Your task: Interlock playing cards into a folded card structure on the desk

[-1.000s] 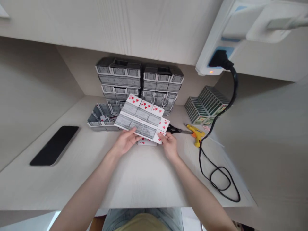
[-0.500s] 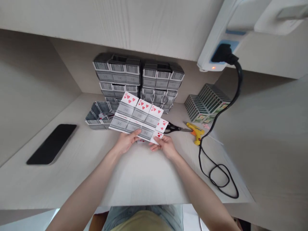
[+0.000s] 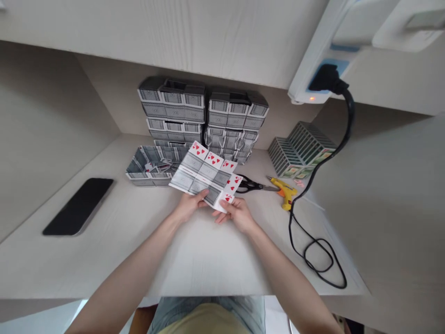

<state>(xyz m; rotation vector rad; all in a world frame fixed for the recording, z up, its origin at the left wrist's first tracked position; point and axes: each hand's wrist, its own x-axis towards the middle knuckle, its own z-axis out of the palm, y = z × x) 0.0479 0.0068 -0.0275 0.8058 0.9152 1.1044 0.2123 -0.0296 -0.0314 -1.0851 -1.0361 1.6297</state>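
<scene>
A panel of joined playing cards point(image 3: 203, 164) is held up over the desk, tilted, with grey patterned backs and several heart faces along its top and right edges. My left hand point(image 3: 189, 205) grips its lower edge, thumb on top and fingers beneath. At the lower right corner, my right hand point(image 3: 238, 213) pinches the panel by the four of hearts, its other fingers partly curled underneath. Behind the panel, to the left, stands an open box made of cards point(image 3: 144, 178) with loose pieces in it. Black-handled scissors point(image 3: 248, 185) lie partly hidden just right of the panel.
Stacked card boxes point(image 3: 177, 109) stand against the back wall. Bundles of cards point(image 3: 295, 148) sit at the back right, near a yellow glue gun point(image 3: 287, 192) with a looped black cable point(image 3: 314, 241). A phone point(image 3: 79, 206) lies left. A power strip point(image 3: 321, 69) hangs upper right.
The card panel has turned and tilted in my hands, its left end swinging rightward and downward. More of the open box shows behind it. My left hand has moved slightly right.
</scene>
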